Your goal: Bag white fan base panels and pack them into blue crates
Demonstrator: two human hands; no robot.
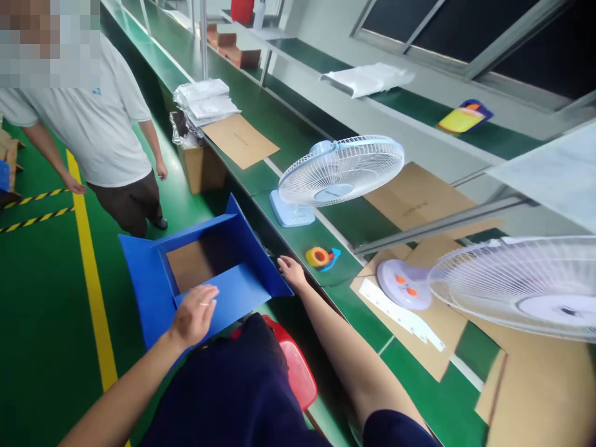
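A blue corrugated box (228, 298) stands upright in front of me with its flaps spread and its mouth facing up. Its brown inside shows, partly in shadow. My left hand (193, 313) is at the near flap, fingers stretched and held close together, with nothing in them. Whether the palm presses on the flap is unclear. Just outside the right flap, beside the bench edge, is my right hand (291, 273). Its fingers are loosely bent and hold nothing that I can see; contact with the flap cannot be made out.
On the green bench (344, 310) stand a light blue fan (342, 177) and a lilac fan (405, 282). Nearby lie an orange tape roll (319, 256), cardboard sheets (242, 139) and plastic bags (205, 99). A red stool (295, 366) is below me. A person (100, 118) stands ahead left.
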